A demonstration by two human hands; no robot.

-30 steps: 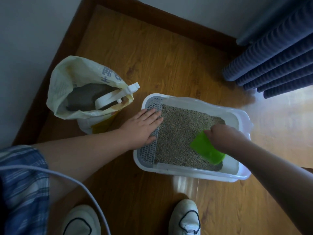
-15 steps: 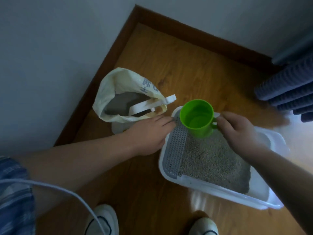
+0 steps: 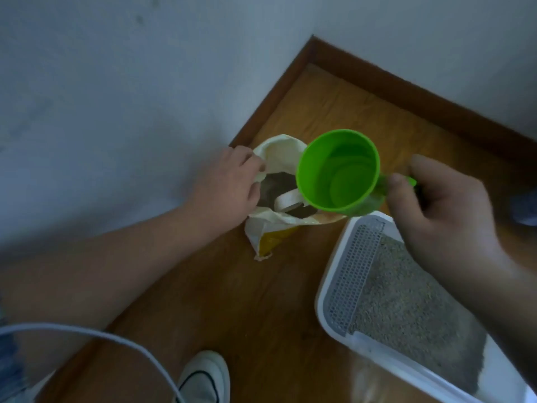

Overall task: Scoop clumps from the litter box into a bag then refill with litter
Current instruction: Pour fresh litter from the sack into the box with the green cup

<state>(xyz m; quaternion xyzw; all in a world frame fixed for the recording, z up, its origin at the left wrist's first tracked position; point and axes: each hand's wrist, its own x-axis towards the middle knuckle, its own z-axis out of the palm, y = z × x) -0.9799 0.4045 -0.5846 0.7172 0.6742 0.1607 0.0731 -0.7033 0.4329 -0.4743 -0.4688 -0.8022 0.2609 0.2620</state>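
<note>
Two grips: right fingers [image 3: 396, 184] round green cup [image 3: 319, 170] handle, left fingers [image 3: 252, 165] on bag [image 3: 280, 149] rim.

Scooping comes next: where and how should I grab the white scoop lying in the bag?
Take the white scoop by the exposed pale strip, reaching down through the open mouth of the bag from above. The green cup in the right hand covers its other end; the left hand holds the rim open.
</note>
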